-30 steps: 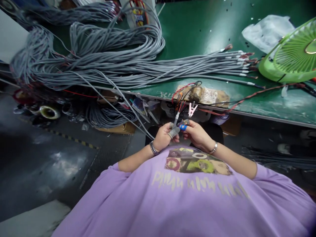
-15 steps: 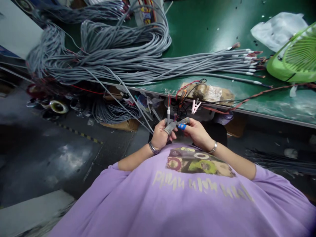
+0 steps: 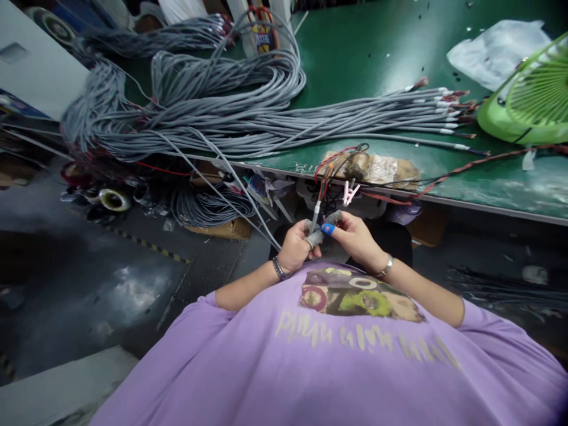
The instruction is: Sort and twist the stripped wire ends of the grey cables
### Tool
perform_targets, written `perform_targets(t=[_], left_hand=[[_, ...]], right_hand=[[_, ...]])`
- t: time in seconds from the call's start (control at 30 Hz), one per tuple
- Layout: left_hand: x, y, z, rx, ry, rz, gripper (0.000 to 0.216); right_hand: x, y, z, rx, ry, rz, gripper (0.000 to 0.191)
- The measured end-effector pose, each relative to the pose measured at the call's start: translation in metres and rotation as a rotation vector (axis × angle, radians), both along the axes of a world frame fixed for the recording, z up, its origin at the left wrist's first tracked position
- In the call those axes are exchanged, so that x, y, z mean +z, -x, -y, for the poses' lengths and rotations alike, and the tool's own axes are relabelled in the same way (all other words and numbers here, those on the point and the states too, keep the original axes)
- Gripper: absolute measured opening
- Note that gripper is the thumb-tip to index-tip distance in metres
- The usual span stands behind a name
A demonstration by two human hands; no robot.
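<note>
The left hand [image 3: 296, 251], fingertips capped in grey, pinches a thin grey cable [image 3: 315, 213] upright just below the edge of the green bench [image 3: 488, 198]. The right hand [image 3: 355, 239] pinches the same cable from beside it. A small pink plastic clip [image 3: 349, 192] hangs just above the right hand.

The light green plastic fan [image 3: 528, 100] is cut off by the right edge of the frame. At centre left, the bundle of long grey cables [image 3: 231, 112] drops over the edge of the green work table [image 3: 377, 53] into blur. At centre, the closed left hand [image 3: 295, 251] hides the lower length of the thin grey cable [image 3: 316, 213]. What the right hand [image 3: 357, 241] pinches is too small to tell. The pale lettering on the purple shirt [image 3: 355, 337] is unreadable.
</note>
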State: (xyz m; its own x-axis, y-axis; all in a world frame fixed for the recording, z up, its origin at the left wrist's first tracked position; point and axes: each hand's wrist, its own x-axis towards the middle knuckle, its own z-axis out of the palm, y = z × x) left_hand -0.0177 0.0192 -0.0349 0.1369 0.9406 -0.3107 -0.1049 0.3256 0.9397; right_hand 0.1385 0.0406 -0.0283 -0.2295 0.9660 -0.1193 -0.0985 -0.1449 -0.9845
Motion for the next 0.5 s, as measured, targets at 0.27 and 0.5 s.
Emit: perform_targets(t=[0.27, 0.5], left_hand=[[-0.0034, 0.0034, -0.0024, -0.073, 0.028, 0.002, 0.033], [-0.0048, 0.0034, -0.0046, 0.057, -0.004, 0.032, 0.041]], right_hand=[[-0.0111, 0.0014, -0.0055, -0.024, 0.020, 0.062, 0.027], [-0.0070, 0.0015, -0.0017, -0.043, 0.075, -0.073, 0.037]])
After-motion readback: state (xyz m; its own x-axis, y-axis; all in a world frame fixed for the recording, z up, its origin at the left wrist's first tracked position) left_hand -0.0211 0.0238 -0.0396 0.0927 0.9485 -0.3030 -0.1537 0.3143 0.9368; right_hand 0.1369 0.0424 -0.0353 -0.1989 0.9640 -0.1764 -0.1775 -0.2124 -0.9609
